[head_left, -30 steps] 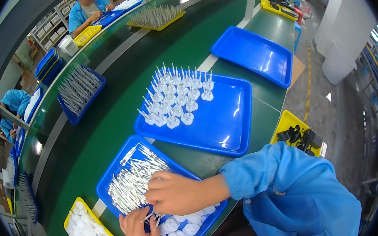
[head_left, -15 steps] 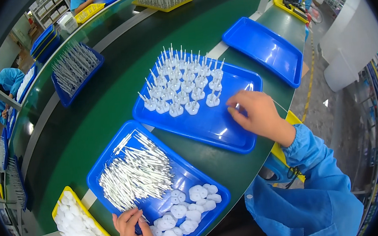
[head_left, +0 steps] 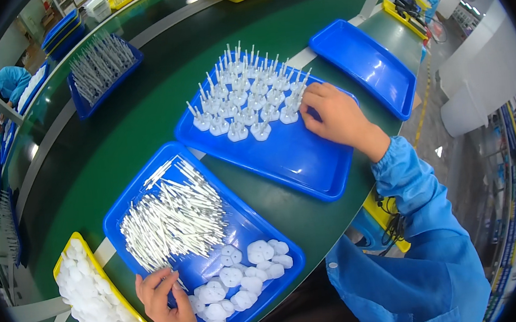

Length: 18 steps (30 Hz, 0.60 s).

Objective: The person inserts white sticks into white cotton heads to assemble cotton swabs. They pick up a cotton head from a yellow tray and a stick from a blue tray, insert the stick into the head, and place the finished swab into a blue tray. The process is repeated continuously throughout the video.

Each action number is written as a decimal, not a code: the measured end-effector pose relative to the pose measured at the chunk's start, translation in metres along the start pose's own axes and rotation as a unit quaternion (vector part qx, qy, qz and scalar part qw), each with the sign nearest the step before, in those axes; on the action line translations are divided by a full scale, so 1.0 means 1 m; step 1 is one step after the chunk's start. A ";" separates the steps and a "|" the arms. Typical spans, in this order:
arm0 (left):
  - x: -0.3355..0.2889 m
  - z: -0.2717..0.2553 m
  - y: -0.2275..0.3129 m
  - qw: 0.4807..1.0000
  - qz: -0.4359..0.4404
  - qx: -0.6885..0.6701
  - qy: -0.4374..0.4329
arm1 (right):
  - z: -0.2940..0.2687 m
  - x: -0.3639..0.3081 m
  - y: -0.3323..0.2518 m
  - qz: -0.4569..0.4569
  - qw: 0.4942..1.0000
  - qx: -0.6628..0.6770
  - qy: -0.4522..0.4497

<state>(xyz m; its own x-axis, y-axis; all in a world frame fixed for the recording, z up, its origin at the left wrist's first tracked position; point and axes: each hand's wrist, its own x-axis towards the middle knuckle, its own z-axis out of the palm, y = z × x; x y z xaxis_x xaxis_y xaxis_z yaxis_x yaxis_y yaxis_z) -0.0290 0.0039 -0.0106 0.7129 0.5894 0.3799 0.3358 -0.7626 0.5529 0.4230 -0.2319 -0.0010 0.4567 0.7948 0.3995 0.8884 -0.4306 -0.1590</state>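
Note:
My left hand (head_left: pixel 167 303) is at the near left edge of a blue tray (head_left: pixel 265 236). Thumb and forefinger pinch a thin white rod (head_left: pixel 182 284) beside a pile of white rods with dark tips (head_left: pixel 173 216). Several white flower-shaped plastic discs (head_left: pixel 244 300) lie in that tray's near end. Farther off, a second blue tray (head_left: pixel 299 166) bears rows of white discs with upright rods (head_left: pixel 242 94). My right hand (head_left: pixel 336 116) is at the right end of those rows, fingers curled closed against the outermost pieces. Its fingertips are partly hidden, so what they grip is unclear.
A yellow tray (head_left: pixel 104 269) of white discs stands at the lower left. An unfilled blue tray (head_left: pixel 364 67) lies at the right rear. More trays of upright rods (head_left: pixel 103 70) stand on the green table (head_left: pixel 124 130). A person in blue (head_left: pixel 9 84) is at far left.
My right hand has moved left and away from me, from the bare part of the tray to the standing pieces. My left hand stays by the rod pile. The whole view has shifted slightly.

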 end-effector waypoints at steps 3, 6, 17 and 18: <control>-0.006 -0.004 0.000 1.000 -0.004 -0.001 0.005 | -0.005 0.004 0.003 0.007 0.999 0.006 -0.032; 0.000 -0.003 0.000 1.000 -0.003 -0.012 0.002 | -0.004 0.008 0.012 -0.005 1.000 -0.007 -0.003; -0.006 -0.028 0.008 0.987 0.071 0.088 -0.114 | -0.023 0.003 -0.156 -0.240 0.950 0.194 -0.041; -0.004 -0.025 0.006 0.987 0.075 0.093 -0.104 | -0.014 0.009 -0.180 -0.267 0.951 0.154 -0.014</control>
<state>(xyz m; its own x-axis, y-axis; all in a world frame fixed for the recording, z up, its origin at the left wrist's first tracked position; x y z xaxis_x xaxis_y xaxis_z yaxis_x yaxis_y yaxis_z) -0.0454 0.0038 0.0096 0.8679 0.4126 0.2766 0.3095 -0.8847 0.3487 0.2668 -0.1533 0.0442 -0.0667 0.8781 0.4737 0.9630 0.1808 -0.1996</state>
